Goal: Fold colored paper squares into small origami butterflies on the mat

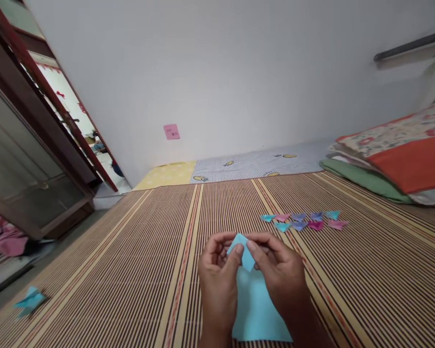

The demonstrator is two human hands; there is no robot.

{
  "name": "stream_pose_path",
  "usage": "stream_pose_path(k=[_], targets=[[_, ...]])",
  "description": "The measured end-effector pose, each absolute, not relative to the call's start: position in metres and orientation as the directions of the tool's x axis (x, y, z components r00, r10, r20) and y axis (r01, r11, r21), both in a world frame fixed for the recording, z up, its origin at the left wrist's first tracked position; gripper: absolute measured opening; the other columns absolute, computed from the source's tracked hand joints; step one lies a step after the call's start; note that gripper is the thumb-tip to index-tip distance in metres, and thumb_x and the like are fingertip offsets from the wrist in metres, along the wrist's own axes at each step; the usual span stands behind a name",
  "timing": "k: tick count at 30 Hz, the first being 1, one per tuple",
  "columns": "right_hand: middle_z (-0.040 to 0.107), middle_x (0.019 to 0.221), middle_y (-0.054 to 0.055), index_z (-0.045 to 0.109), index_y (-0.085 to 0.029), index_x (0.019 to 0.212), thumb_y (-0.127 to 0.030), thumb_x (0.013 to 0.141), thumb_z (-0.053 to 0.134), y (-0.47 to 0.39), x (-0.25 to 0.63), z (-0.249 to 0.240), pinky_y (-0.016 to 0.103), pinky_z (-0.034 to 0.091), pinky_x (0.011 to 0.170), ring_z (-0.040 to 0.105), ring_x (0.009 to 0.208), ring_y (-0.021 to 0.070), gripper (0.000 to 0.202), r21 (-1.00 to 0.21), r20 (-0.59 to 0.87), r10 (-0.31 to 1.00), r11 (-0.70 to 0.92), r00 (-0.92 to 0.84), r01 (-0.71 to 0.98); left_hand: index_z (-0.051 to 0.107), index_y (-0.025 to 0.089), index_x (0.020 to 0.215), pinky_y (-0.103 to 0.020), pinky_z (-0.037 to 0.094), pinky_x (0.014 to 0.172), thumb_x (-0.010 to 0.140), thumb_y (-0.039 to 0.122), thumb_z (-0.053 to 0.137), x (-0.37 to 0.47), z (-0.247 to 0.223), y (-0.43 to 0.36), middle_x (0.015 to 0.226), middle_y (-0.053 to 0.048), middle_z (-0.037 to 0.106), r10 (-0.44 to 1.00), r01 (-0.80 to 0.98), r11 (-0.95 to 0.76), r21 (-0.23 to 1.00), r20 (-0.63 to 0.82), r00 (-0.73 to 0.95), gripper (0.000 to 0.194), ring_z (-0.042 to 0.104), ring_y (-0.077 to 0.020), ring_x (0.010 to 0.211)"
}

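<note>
Both my hands pinch one small piece of folded light-blue paper, shaped like a diamond, thumbs on its near face and fingers behind. My left hand grips its left side, and my right hand has the right side. Under the hands a light-blue sheet of paper lies on the striped mat. Beyond my right hand, several small folded paper pieces in blue, purple and pink sit in two rows.
A folded blue paper shape lies at the mat's far left. Folded bedding is stacked at the right. A white wall with a pink note stands behind. On the left is a doorway with a sliding door.
</note>
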State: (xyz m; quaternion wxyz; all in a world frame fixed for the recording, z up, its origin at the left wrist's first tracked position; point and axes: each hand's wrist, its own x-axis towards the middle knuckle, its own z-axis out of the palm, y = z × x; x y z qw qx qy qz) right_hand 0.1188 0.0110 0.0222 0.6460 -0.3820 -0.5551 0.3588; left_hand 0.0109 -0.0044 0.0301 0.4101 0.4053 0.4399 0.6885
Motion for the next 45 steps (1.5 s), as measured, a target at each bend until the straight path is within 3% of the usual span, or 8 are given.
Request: stream_pose_path(k=[4, 10, 21, 27, 31, 40, 45], targets=[[0.076, 0.077, 0.003, 0.075, -0.021, 0.096, -0.037, 0.091, 0.068, 0.01, 0.115, 0.021, 0.021, 0.055, 0.048, 0.067, 0.056, 0.0139, 0.018, -0.89, 0.449, 0.883, 0.455, 0.139, -0.014, 0.07, 0.02, 0.091, -0.024, 0.054, 0.076, 0.081, 0.029, 0.08, 0.011, 0.029, -0.006, 0.089, -0.003, 0.07, 0.882, -0.152, -0.316, 0.937, 0.232, -0.41, 0.017, 0.066, -0.0156, 0.082], [0.074, 0.071, 0.002, 0.075, -0.022, 0.095, -0.038, 0.092, 0.067, 0.013, 0.118, 0.016, 0.022, 0.056, 0.049, 0.069, 0.059, 0.0158, 0.018, -0.895, 0.432, 0.887, 0.444, 0.162, -0.044, 0.069, 0.019, 0.085, -0.022, 0.052, 0.068, 0.084, 0.032, 0.077, 0.008, 0.03, -0.008, 0.081, -0.001, 0.066, 0.904, -0.166, -0.308, 0.937, 0.234, -0.358, 0.015, 0.061, -0.013, 0.072], [0.076, 0.078, 0.003, 0.076, -0.021, 0.095, -0.036, 0.093, 0.066, 0.015, 0.121, 0.015, 0.023, 0.058, 0.052, 0.069, 0.061, 0.0159, 0.018, -0.882, 0.468, 0.866, 0.469, 0.175, 0.041, 0.063, 0.018, 0.082, -0.019, 0.049, 0.064, 0.081, 0.028, 0.081, 0.006, 0.029, -0.004, 0.08, 0.002, 0.064, 0.953, -0.353, -0.251, 0.902, 0.165, -0.255, 0.019, 0.058, -0.0099, 0.069], [0.075, 0.076, 0.003, 0.075, -0.022, 0.094, -0.036, 0.093, 0.066, 0.015, 0.122, 0.015, 0.024, 0.057, 0.05, 0.068, 0.058, 0.0158, 0.017, -0.873, 0.488, 0.86, 0.483, 0.153, 0.066, 0.063, 0.018, 0.079, -0.021, 0.049, 0.065, 0.083, 0.029, 0.079, 0.003, 0.025, -0.002, 0.084, 0.0, 0.064, 0.946, -0.297, -0.272, 0.915, 0.197, -0.258, 0.02, 0.058, -0.0115, 0.072], [0.075, 0.076, 0.002, 0.075, -0.022, 0.095, -0.037, 0.093, 0.066, 0.014, 0.121, 0.014, 0.023, 0.057, 0.051, 0.067, 0.057, 0.0146, 0.017, -0.88, 0.475, 0.868, 0.472, 0.143, 0.054, 0.063, 0.017, 0.078, -0.021, 0.047, 0.064, 0.086, 0.031, 0.076, 0.003, 0.02, -0.001, 0.074, 0.002, 0.059, 0.94, -0.252, -0.278, 0.927, 0.209, -0.268, 0.02, 0.053, -0.0108, 0.067], [0.075, 0.084, 0.004, 0.071, -0.022, 0.094, -0.036, 0.092, 0.069, 0.016, 0.12, 0.006, 0.026, 0.06, 0.064, 0.072, 0.076, 0.0183, 0.015, -0.889, 0.455, 0.884, 0.458, 0.112, -0.001, 0.064, 0.017, 0.077, -0.022, 0.049, 0.063, 0.08, 0.034, 0.081, 0.006, 0.02, 0.0, 0.073, 0.0, 0.064, 0.935, -0.278, -0.239, 0.93, 0.143, -0.326, 0.024, 0.059, -0.0124, 0.066], [0.072, 0.081, 0.002, 0.07, -0.022, 0.091, -0.035, 0.092, 0.069, 0.018, 0.12, 0.004, 0.025, 0.058, 0.063, 0.069, 0.074, 0.0166, 0.013, -0.892, 0.45, 0.886, 0.452, 0.115, 0.008, 0.065, 0.017, 0.075, -0.023, 0.049, 0.063, 0.08, 0.031, 0.08, 0.007, 0.021, -0.001, 0.073, 0.0, 0.064, 0.918, -0.197, -0.26, 0.945, 0.178, -0.355, 0.021, 0.058, -0.012, 0.065]])
